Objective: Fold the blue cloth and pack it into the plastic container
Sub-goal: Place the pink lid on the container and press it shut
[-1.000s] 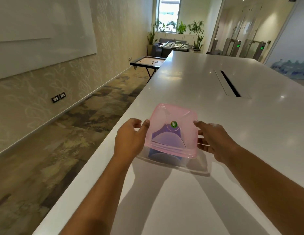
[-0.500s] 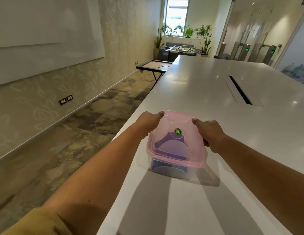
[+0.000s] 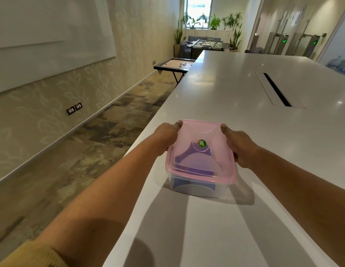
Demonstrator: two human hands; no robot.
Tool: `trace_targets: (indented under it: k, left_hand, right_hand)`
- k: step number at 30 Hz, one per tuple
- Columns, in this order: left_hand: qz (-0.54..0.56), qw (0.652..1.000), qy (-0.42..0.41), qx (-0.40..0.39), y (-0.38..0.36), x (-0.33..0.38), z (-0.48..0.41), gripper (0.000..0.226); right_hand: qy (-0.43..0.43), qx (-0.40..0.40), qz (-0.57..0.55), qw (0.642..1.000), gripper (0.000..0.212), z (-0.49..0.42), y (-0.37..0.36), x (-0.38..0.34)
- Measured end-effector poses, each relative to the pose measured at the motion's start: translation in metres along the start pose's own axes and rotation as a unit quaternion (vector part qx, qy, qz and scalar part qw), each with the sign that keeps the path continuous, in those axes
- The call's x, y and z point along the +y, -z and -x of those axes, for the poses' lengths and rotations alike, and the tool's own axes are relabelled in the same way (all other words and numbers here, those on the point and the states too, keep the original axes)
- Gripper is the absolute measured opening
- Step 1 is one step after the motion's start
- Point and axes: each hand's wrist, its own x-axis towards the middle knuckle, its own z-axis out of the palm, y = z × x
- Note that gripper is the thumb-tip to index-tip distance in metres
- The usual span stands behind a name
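Observation:
A clear plastic container (image 3: 198, 190) stands on the white table near its left edge, covered by a translucent pink lid (image 3: 189, 137) with a round green sticker. The folded blue cloth (image 3: 193, 166) shows through the lid and the clear wall. My left hand (image 3: 166, 136) grips the left side of the lid and container, thumb on the lid's far left corner. My right hand (image 3: 238, 145) grips the right side, thumb on the far right corner.
The long white table (image 3: 225, 93) has a dark cable slot (image 3: 276, 89) at the right. Its left edge drops to carpeted floor (image 3: 81, 151). A small game table (image 3: 173, 65) stands further back by the wall.
The pink lid, tilted a second ago, now lies flat on the container. Both hands have moved from the lid's near sides to its far corners and sides.

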Motion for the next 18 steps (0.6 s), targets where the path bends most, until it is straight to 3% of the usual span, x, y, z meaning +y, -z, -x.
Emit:
trace_targets:
  k: [13,16,18]
  left_hand:
    - [0.01,1.0,0.006,0.023,0.001,0.002,0.006,0.043]
    - [-0.078,0.994,-0.022,0.07,0.003,0.005,0.006,0.059]
    - [-0.178,0.975,-0.071,0.114,0.005,0.008,0.011,0.067]
  right_hand:
    - [-0.007,0.001,0.042,0.999,0.039,0.003,0.001,-0.003]
    - [0.021,0.059,0.119,0.991,0.05,0.002,0.003,-0.006]
    - [0.086,0.117,0.221,0.964,0.059,0.007,0.005,-0.012]
